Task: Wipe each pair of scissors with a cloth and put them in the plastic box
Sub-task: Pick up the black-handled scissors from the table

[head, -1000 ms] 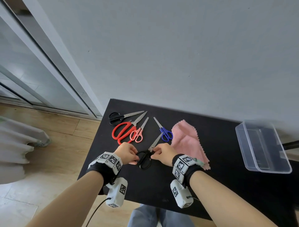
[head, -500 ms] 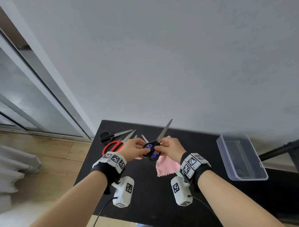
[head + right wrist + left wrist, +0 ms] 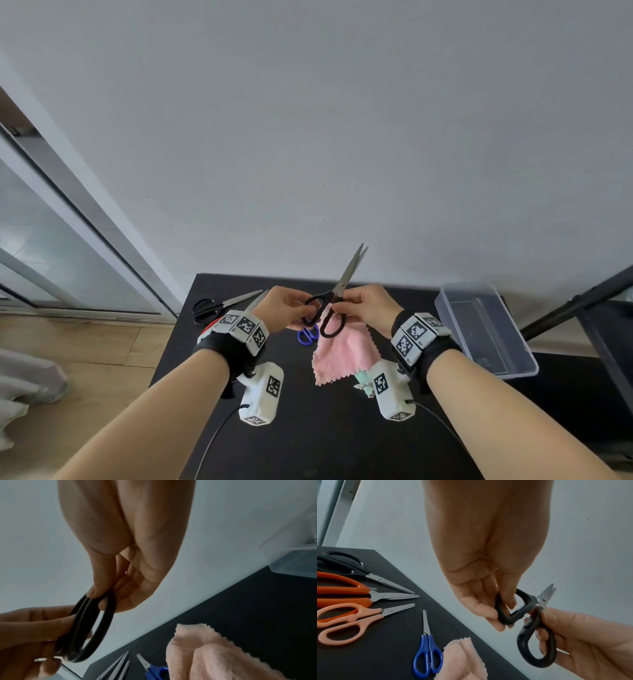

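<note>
Both hands hold up one pair of black-handled scissors [image 3: 329,305] above the black table [image 3: 308,428], blades pointing up and right with the tips slightly parted. My left hand [image 3: 301,311] grips one handle loop [image 3: 510,609]. My right hand [image 3: 342,305] grips the other loop [image 3: 537,646]. In the right wrist view the two loops [image 3: 89,628] appear edge-on between both hands. The pink cloth [image 3: 342,356] lies on the table below the hands. The clear plastic box [image 3: 486,329] stands to the right, with no scissors visible in it.
More scissors lie on the table's left: a black pair [image 3: 351,566], an orange pair [image 3: 342,592], a pink pair [image 3: 351,618] and a small blue pair [image 3: 428,649] beside the cloth. A grey wall rises behind the table. A dark stand [image 3: 575,305] leans at the right.
Both hands picked the black scissors up off the table and raised them in front of the wall. The handles have spread a little and the view has tilted upward.
</note>
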### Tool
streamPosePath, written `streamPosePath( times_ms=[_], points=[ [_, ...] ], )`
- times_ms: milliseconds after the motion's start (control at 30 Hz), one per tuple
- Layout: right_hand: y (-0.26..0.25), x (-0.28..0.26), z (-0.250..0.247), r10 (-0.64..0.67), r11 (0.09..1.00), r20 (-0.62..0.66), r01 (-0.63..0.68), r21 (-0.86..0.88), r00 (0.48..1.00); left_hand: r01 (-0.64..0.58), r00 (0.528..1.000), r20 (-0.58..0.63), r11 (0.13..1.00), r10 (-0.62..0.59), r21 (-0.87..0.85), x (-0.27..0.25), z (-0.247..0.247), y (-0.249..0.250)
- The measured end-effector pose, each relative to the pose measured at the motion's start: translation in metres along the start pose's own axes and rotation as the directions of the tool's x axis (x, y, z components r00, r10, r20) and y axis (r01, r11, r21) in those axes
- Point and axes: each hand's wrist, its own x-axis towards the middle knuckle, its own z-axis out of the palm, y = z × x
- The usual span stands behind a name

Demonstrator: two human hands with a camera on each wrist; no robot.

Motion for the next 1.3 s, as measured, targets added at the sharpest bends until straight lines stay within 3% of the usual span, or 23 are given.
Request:
streamPosePath(
  times_ms=[200, 333, 500, 600, 733, 833, 1100, 1300],
  points=[
    [0.003, 0.000, -0.019, 0.041, 0.978, 0.045, -0.031, -0.204, 0.998, -0.001, 0.999, -0.033, 1.000, 0.002, 0.018, 0.000, -0.008, 0.011],
    [0.004, -0.006, -0.026, 0.004, 0.979, 0.036, 0.004, -0.205, 0.999, 0.013, 0.999, -0.050, 0.998, -0.010, 0.056, -0.001, -0.016, 0.016],
    [0.005, -0.006, -0.028, -0.019, 0.984, 0.009, 0.020, -0.175, 1.000, 0.035, 0.982, -0.180, 0.991, -0.058, -0.127, 0.004, -0.015, 0.019],
    [0.003, -0.004, -0.028, -0.030, 0.989, -0.018, 0.026, -0.149, 0.999, 0.026, 0.969, -0.218, 0.924, -0.117, -0.381, 0.002, -0.009, 0.021],
    [-0.003, -0.001, -0.025, -0.051, 0.997, -0.039, 0.048, -0.059, 0.998, 0.019, 0.968, -0.183, 0.779, -0.170, -0.627, 0.004, -0.003, 0.025],
    [-0.005, 0.002, -0.021, -0.059, 0.998, -0.040, 0.058, -0.017, 0.997, 0.036, 0.975, -0.133, 0.717, -0.178, -0.696, 0.007, 0.003, 0.026],
    [0.002, 0.003, -0.015, -0.070, 0.997, -0.022, 0.069, -0.030, 0.997, 0.134, 0.982, -0.010, 0.729, -0.190, -0.672, 0.015, 0.028, 0.022],
    [0.008, 0.004, -0.011, -0.053, 0.998, -0.031, 0.052, -0.023, 0.998, 0.156, 0.979, 0.008, 0.717, -0.205, -0.680, 0.019, 0.030, 0.020]
  ],
)
